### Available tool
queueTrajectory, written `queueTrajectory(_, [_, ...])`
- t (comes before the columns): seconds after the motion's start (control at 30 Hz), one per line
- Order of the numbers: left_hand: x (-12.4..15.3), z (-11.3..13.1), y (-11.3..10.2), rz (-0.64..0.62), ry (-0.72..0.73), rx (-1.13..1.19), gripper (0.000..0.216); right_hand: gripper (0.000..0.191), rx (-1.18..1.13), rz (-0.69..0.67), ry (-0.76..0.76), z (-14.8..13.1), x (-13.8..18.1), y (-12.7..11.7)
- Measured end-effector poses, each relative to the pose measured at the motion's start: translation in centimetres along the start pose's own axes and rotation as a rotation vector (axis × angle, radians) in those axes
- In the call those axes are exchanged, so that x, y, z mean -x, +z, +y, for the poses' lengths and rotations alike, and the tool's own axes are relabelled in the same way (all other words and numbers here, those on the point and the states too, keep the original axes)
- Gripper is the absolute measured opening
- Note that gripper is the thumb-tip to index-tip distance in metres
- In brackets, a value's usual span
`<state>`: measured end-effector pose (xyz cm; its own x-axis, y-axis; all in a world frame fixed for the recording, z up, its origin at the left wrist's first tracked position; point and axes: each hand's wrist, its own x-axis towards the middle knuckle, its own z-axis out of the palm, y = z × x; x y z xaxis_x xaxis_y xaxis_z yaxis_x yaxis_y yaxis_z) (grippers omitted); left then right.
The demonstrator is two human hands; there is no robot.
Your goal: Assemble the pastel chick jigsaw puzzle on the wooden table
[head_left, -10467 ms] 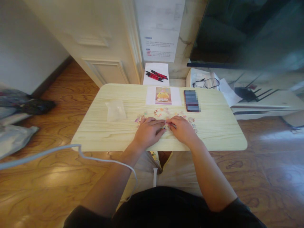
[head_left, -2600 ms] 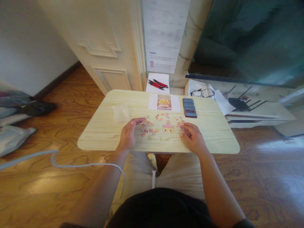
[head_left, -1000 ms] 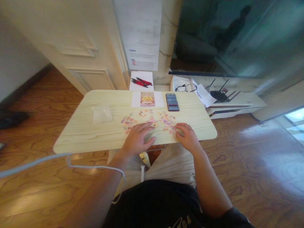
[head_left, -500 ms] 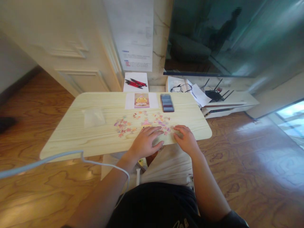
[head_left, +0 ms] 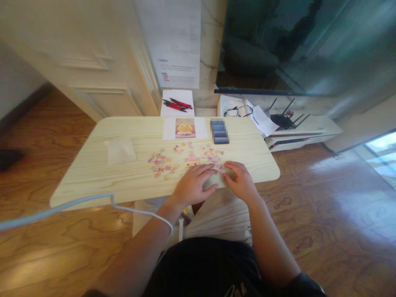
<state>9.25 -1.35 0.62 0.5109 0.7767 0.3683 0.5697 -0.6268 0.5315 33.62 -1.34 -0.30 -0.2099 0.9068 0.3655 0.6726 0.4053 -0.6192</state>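
Small jigsaw puzzle pieces (head_left: 160,162) lie in a loose cluster on the pale wooden table (head_left: 93,165), left of my hands. More purple and pink pieces (head_left: 211,155) are scattered just beyond my fingertips. Between the clusters sits a joined puzzle section (head_left: 192,160) with a yellow face, its lower part covered by my left hand (head_left: 196,183). That hand is open, fingers stretched to the right and thumb apart. My right hand (head_left: 240,180) rests at the right cluster's edge, fingers bent and thumb apart from them; nothing shows in its grip.
At the table's back lie a printed picture (head_left: 185,128) of a yellow character and a phone (head_left: 219,132). A clear plastic bag (head_left: 120,151) lies on the left. Red pens (head_left: 177,104) rest on a white surface behind. A cable (head_left: 77,201) crosses the table's front left.
My left hand has shifted slightly right, closer to my right hand. The whole view has moved a little; the puzzle pieces look about the same.
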Motion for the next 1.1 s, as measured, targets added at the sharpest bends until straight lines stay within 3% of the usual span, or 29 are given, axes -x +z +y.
queueTrajectory(0.5, [-0.04, 0.09, -0.26, -0.048, -0.022, 0.029, 0.053, 0.044, 0.067, -0.034, 0.015, -0.46, -0.23, 0.3])
queueTrajectory(1.1, [-0.08, -0.11, -0.4, -0.014, -0.027, 0.032, 0.053, 0.047, 0.099, -0.088, 0.024, -0.8, -0.9, 0.47])
